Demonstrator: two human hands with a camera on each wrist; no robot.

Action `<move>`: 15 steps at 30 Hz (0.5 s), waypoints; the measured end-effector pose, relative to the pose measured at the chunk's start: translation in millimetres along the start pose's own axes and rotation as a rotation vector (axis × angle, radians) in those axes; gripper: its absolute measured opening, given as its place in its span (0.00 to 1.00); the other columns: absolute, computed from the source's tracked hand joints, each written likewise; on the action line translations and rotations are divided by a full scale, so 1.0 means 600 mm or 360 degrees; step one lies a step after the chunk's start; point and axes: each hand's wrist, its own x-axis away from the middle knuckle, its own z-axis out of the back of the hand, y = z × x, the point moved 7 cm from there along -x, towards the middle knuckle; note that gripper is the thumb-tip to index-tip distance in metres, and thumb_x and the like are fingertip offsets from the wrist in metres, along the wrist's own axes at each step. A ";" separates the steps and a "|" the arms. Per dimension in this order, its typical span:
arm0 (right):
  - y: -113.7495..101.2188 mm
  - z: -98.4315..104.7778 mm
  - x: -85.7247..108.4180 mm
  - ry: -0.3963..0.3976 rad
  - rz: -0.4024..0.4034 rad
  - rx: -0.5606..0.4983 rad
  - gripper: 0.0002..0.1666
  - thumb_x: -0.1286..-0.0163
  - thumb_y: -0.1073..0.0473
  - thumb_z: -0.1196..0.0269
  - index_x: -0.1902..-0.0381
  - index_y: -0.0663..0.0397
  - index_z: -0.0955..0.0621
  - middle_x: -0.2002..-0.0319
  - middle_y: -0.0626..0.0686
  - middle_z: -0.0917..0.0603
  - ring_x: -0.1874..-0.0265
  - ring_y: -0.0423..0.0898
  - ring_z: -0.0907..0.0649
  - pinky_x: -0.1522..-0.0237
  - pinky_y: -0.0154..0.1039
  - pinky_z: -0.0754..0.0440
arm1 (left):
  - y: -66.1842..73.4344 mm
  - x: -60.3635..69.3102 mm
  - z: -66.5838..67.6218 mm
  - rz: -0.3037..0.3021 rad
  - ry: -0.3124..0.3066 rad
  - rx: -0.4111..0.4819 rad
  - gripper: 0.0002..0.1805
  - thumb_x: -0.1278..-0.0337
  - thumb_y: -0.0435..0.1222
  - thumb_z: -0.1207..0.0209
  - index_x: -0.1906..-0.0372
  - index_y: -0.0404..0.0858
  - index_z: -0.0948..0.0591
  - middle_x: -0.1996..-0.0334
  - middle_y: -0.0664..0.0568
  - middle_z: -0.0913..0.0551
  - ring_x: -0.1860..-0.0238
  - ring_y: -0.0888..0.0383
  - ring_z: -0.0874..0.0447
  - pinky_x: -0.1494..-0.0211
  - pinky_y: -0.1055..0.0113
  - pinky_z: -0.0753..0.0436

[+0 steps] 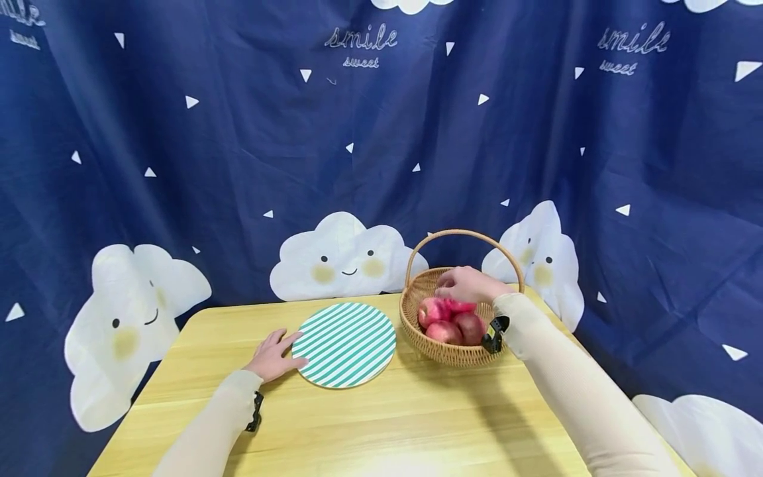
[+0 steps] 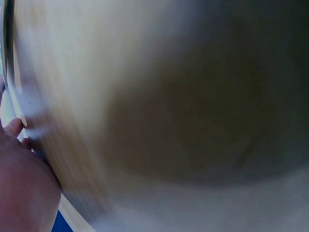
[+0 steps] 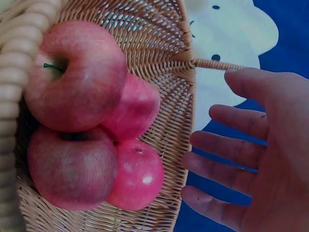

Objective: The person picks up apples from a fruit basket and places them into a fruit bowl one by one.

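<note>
Over the wicker basket, my right hand hovers with its fingers spread and nothing in them, as the right wrist view confirms. Several red apples lie heaped inside the basket; two of them are a brighter pink. To the basket's left, a round board with green and white stripes lies flat on the table. My left hand rests at its left edge, fingers extended, the thumb and fingertips touching or just over the rim. The left wrist view shows mostly blurred tabletop beside the hand.
The pale wooden table ends at a back edge just behind the board and basket. A blue curtain with clouds hangs behind it. The basket's tall handle arches above its opening, near my right hand.
</note>
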 end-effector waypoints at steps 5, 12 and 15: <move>0.020 -0.004 0.002 0.0060 -0.0042 -0.0171 0.22 0.29 0.46 0.40 0.47 0.52 0.14 0.49 0.53 0.12 0.47 0.53 0.16 0.41 0.51 0.20 | 0.001 -0.002 -0.001 0.0001 -0.0014 -0.0016 0.47 0.43 0.61 0.37 0.23 0.42 0.35 0.23 0.28 0.49 0.24 0.25 0.55 0.26 0.28 0.53; 0.061 -0.011 -0.002 0.0193 -0.0107 -0.0547 0.26 0.25 0.46 0.42 0.42 0.60 0.17 0.46 0.59 0.14 0.42 0.56 0.18 0.36 0.53 0.23 | 0.000 0.000 0.000 -0.0015 0.0018 -0.0048 0.48 0.43 0.63 0.38 0.23 0.43 0.34 0.24 0.28 0.47 0.24 0.25 0.54 0.26 0.28 0.52; 0.079 -0.019 0.002 0.0265 -0.0241 -0.0829 0.26 0.25 0.47 0.42 0.40 0.60 0.18 0.46 0.61 0.15 0.42 0.59 0.18 0.39 0.54 0.22 | 0.006 0.003 0.001 -0.0022 0.0018 -0.0064 0.47 0.43 0.62 0.38 0.24 0.42 0.34 0.24 0.27 0.47 0.25 0.25 0.52 0.27 0.28 0.51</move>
